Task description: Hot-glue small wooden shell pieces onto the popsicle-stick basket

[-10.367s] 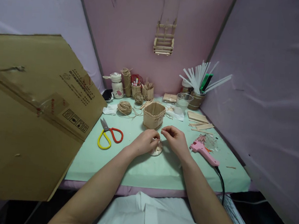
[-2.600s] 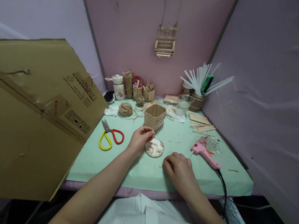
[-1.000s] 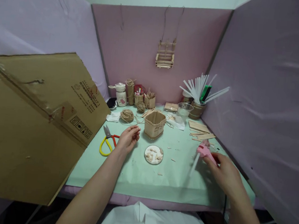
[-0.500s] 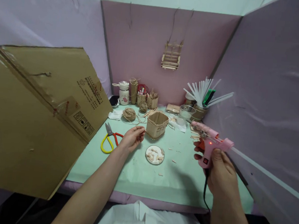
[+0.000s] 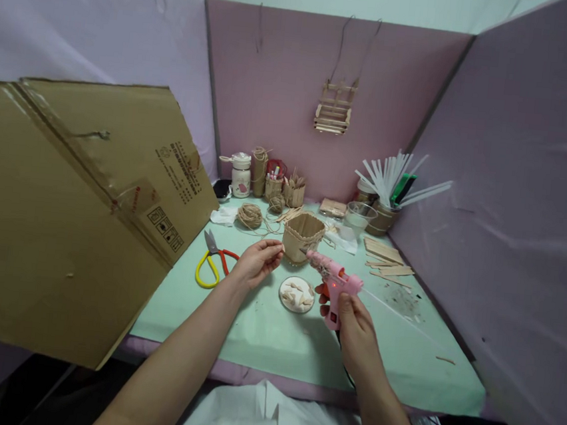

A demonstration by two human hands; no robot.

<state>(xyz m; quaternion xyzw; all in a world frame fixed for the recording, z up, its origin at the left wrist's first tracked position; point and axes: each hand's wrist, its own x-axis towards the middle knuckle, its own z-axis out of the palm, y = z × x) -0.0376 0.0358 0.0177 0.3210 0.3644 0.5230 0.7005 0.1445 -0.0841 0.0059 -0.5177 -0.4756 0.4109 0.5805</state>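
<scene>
My right hand (image 5: pixel 356 323) grips a pink hot glue gun (image 5: pixel 339 286) with a small red light on its body and a clear glue stick out of its back. Its nozzle points left, close to the front of a small box made of wooden sticks (image 5: pixel 296 244) with a braided rim. Just left of that box, my left hand (image 5: pixel 260 264) is closed in a pinch on a small wood piece (image 5: pixel 282 249), mostly hidden by the fingertips. Below the nozzle lies a round white dish (image 5: pixel 295 308) with several wood bits in it.
Yellow-and-red-handled scissors (image 5: pixel 216 259) lie left of my left hand. A big cardboard sheet (image 5: pixel 87 220) leans at the left. Behind are a twine ball (image 5: pixel 250 216), a white bottle (image 5: pixel 241 175) and a pot of glue sticks (image 5: pixel 383 219). Flat wooden sticks (image 5: pixel 384 252) lie at right.
My right hand has brought the glue gun leftward from the right side to near the box and my left hand. The left hand keeps its pinch beside the box. The view has shifted slightly.
</scene>
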